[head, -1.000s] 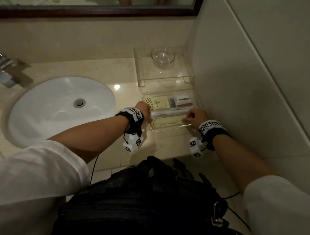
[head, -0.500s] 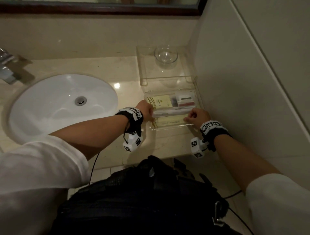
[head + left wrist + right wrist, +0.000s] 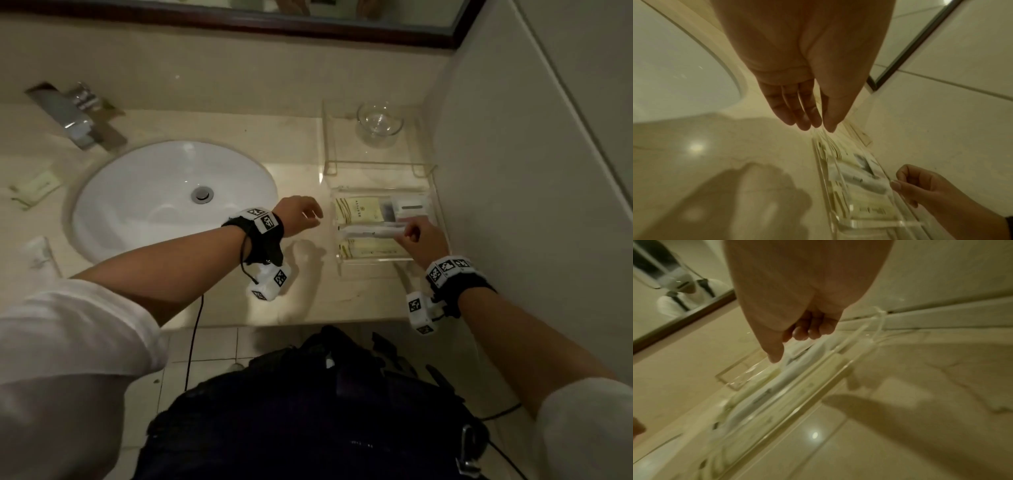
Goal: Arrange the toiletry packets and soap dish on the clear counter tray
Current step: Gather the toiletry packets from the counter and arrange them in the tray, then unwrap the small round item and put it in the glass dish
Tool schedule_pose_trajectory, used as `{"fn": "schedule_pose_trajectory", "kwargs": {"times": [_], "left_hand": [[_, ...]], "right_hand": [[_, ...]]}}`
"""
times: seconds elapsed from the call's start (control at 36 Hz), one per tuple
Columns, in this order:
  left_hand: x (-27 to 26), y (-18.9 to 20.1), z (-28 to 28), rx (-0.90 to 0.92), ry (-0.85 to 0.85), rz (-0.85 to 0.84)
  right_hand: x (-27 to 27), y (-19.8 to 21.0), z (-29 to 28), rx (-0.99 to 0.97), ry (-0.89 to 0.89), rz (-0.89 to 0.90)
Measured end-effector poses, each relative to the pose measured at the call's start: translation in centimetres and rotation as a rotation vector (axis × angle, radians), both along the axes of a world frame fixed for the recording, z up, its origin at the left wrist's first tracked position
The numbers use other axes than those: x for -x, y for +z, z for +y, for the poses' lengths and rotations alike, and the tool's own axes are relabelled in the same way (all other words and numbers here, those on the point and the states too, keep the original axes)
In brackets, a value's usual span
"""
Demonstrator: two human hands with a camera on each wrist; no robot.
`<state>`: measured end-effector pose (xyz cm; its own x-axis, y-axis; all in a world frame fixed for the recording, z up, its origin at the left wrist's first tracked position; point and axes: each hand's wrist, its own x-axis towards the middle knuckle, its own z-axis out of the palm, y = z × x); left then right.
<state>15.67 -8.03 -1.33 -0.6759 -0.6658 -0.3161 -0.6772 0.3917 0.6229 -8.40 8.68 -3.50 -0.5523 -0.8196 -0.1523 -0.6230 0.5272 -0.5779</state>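
The right hand (image 3: 423, 238) is being held over the right end of the long white packet (image 3: 368, 232), with its fingers curled and thumb and forefinger apparently pinching that end; the contact itself is blurred in the right wrist view. The left hand (image 3: 301, 215) is being held just beside the left wall of the clear tray (image 3: 436, 219), with fingers straight and relaxed and nothing being gripped, as is being shown in the left wrist view. The white packet is lying crosswise in the tray's front section, between a cream packet (image 3: 358, 209) behind it and another cream packet (image 3: 368, 249) in front. A white box (image 3: 412, 207) is sitting in the back right of that section. The glass soap dish (image 3: 379, 120) is standing on the tray's rear section, well apart from the packets.

The step in hand is being judged as the squaring of the white packet within its row. It is best being done with a light pinch at the end only, the packet being slid parallel to its neighbours without their being dragged along, and the free hand being brought to the opposite end to steady it, since thin wrappers are likely to be buckling if pushed from one side
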Motion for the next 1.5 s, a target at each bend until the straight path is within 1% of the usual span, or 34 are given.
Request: {"fn": "schedule_pose_trajectory", "kwargs": {"times": [0.11, 0.19, 0.33, 0.5, 0.69, 0.78, 0.86, 0.94, 1.06, 1.25, 1.33, 1.5], "left_hand": [[-3.5, 0.6, -1.1, 0.006, 0.106, 0.018], [-6.7, 1.2, -1.9, -0.03, 0.212, 0.038], [-13.9, 1.9, -2.9, -0.078, 0.375, 0.041], [-23.2, 2.1, -2.7, -0.097, 0.583, 0.068], [-31.6, 1.5, -1.5, -0.088, 0.712, 0.044], [-34.2, 1.1, -1.0, -0.067, 0.75, -0.005], [-36.6, 0.3, -0.5, -0.067, 0.759, -0.073], [-38.4, -0.6, 0.2, -0.111, 0.719, -0.128], [-39.8, -1.3, 0.7, -0.151, 0.658, -0.147], [-40.1, -2.0, 0.9, -0.032, 0.52, -0.242], [-40.1, -2.1, 0.9, 0.002, 0.481, -0.234], [-40.0, -2.7, 1.5, 0.042, 0.424, -0.197]], "right_hand": [[-3.4, 1.5, -2.9, 0.044, 0.153, 0.05], [-6.7, 2.6, -5.5, 0.094, 0.288, 0.068], [-13.9, 3.4, -10.1, 0.177, 0.514, 0.034], [-23.5, 3.3, -14.4, 0.124, 0.78, 0.009], [-32.9, 2.5, -16.8, 0.004, 1.024, -0.008], [-36.1, 2.1, -17.3, -0.046, 1.106, 0.014], [-39.1, 1.5, -17.7, -0.129, 1.17, 0.052], [-41.5, 0.8, -17.9, -0.208, 1.211, 0.098], [-43.9, -0.1, -18.1, -0.255, 1.209, 0.127], [-46.2, -1.1, -18.0, -0.278, 1.145, 0.165], [-46.8, -1.4, -17.8, -0.298, 1.107, 0.161], [-47.7, -1.8, -17.4, -0.321, 1.097, 0.192]]}}
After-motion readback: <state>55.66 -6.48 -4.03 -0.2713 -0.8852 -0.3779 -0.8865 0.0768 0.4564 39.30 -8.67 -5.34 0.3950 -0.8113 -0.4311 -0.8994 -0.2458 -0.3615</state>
